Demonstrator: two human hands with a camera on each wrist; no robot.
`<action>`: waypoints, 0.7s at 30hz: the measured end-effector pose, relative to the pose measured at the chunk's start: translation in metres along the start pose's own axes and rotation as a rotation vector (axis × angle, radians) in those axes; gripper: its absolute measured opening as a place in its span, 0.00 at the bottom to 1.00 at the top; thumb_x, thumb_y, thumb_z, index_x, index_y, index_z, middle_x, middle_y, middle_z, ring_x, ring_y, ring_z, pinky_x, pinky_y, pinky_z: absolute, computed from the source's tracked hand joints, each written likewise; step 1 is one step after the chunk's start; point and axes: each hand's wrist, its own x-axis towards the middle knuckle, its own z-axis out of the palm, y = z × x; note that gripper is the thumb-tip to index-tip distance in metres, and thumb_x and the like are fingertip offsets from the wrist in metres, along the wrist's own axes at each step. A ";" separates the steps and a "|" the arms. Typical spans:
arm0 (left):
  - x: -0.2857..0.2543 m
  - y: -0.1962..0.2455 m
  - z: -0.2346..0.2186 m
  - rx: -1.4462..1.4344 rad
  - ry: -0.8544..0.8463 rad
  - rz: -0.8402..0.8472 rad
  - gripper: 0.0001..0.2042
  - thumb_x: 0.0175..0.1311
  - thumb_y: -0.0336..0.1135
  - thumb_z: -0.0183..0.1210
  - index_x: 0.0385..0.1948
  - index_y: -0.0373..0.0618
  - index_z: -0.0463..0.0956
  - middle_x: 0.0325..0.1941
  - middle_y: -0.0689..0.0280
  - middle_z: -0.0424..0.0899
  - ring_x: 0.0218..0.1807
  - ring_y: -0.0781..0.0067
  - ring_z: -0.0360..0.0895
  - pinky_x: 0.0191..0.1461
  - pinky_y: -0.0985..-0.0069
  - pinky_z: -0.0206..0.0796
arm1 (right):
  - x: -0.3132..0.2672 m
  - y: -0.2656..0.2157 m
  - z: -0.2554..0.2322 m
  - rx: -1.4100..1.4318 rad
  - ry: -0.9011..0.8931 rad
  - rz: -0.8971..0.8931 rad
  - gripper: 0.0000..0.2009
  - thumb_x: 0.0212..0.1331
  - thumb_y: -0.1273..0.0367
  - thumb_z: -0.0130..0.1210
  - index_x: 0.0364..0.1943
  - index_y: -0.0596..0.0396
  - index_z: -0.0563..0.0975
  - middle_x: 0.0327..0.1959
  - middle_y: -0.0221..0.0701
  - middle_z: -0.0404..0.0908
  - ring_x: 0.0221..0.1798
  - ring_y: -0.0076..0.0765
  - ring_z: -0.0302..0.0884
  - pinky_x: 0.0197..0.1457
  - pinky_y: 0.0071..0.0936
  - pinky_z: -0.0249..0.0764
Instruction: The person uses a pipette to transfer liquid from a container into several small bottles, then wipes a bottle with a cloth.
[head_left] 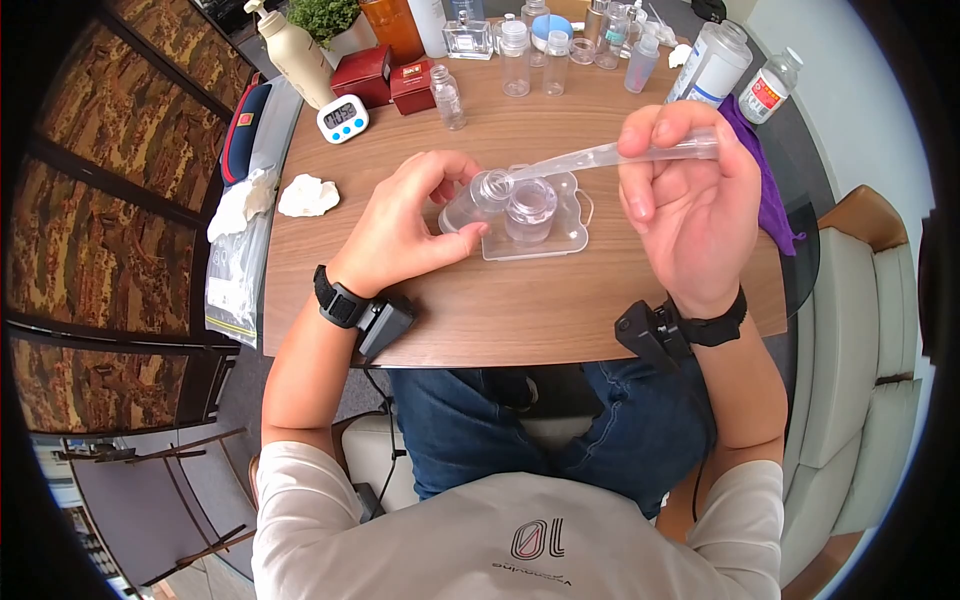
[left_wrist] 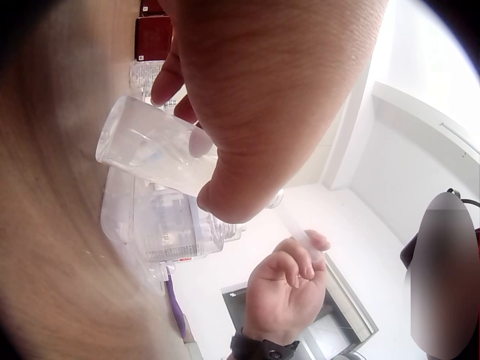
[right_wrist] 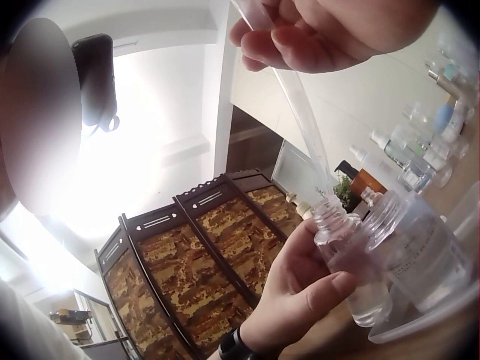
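My left hand (head_left: 410,215) grips a small clear bottle (head_left: 465,210), tilted, its threaded neck uncapped. A clear plastic dropper (head_left: 575,161) is held by my right hand (head_left: 695,225), its fingers curled round the bulb end. The dropper's tip points down at the bottle's mouth; in the right wrist view the dropper (right_wrist: 301,112) ends close over the neck. Beside the held bottle, a wider clear jar (head_left: 531,215) with liquid in it stands open on a clear plastic tray (head_left: 565,246). In the left wrist view the bottle (left_wrist: 146,146) leans above the table.
A white timer (head_left: 343,119), crumpled tissue (head_left: 308,196) and small empty bottle (head_left: 448,100) lie to the left and back. Several clear bottles (head_left: 515,62) line the table's far edge. A purple cloth (head_left: 765,190) hangs at the right edge.
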 end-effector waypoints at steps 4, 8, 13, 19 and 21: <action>0.000 0.000 -0.001 0.008 0.007 -0.003 0.23 0.51 0.36 0.72 0.49 0.42 0.77 0.44 0.62 0.82 0.40 0.66 0.77 0.46 0.70 0.74 | 0.000 -0.002 -0.005 0.013 0.027 -0.046 0.23 0.77 0.55 0.30 0.41 0.56 0.75 0.40 0.44 0.83 0.22 0.27 0.65 0.27 0.22 0.64; -0.001 0.000 -0.001 0.021 0.033 -0.034 0.22 0.51 0.34 0.72 0.48 0.39 0.77 0.41 0.64 0.82 0.39 0.72 0.75 0.48 0.74 0.72 | 0.002 -0.006 -0.013 0.013 0.024 -0.069 0.22 0.75 0.55 0.31 0.41 0.56 0.75 0.40 0.44 0.83 0.21 0.26 0.63 0.28 0.21 0.62; -0.002 -0.002 -0.001 0.017 0.031 -0.029 0.23 0.51 0.36 0.71 0.49 0.41 0.76 0.42 0.61 0.81 0.39 0.66 0.76 0.45 0.70 0.73 | 0.002 -0.005 -0.013 -0.005 0.021 -0.057 0.23 0.75 0.55 0.30 0.41 0.56 0.75 0.39 0.43 0.83 0.21 0.26 0.62 0.28 0.21 0.62; 0.000 -0.001 -0.001 0.007 0.029 -0.015 0.23 0.51 0.36 0.71 0.49 0.42 0.76 0.44 0.61 0.82 0.39 0.66 0.76 0.46 0.69 0.73 | 0.000 0.000 0.007 -0.281 0.057 0.110 0.22 0.79 0.57 0.33 0.46 0.59 0.77 0.41 0.39 0.84 0.21 0.19 0.66 0.24 0.15 0.60; 0.000 -0.001 -0.001 0.008 0.026 -0.015 0.23 0.51 0.36 0.71 0.50 0.42 0.76 0.44 0.61 0.82 0.39 0.66 0.76 0.46 0.69 0.73 | -0.001 0.005 0.017 -0.400 0.075 0.209 0.22 0.80 0.57 0.35 0.49 0.60 0.77 0.42 0.38 0.85 0.22 0.17 0.69 0.23 0.13 0.60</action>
